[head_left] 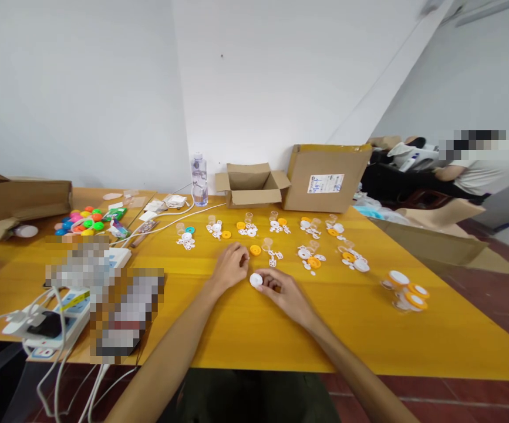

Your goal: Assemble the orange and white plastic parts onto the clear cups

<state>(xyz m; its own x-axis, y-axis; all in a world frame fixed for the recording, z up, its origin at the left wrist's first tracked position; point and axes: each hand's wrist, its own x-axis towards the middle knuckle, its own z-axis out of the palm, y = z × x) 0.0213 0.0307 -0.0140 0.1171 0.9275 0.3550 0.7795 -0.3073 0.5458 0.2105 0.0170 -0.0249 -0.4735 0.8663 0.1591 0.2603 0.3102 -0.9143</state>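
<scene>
Between the thumb and fingers of my right hand [286,294] is a small round white plastic cap [256,280], held just above the wooden table. My left hand [231,265] is beside it with its fingers curled together; whatever they may hold is too small or hidden to make out. Just past my left fingertips lies an orange ring-shaped lid [255,250]. Behind that are a small clear cup [268,243] and several white perforated pieces [273,258]. Similar sets of clear cups, orange rings and white parts lie in groups farther back, one with a teal ring [189,230].
Capped clear jars [406,294] stand at the right. Cardboard boxes [254,197] and a water bottle [199,181] line the back. Left are colourful balls [87,221], a power strip [82,305], cables and a blurred phone-like device [128,314]. A person [478,170] sits far right.
</scene>
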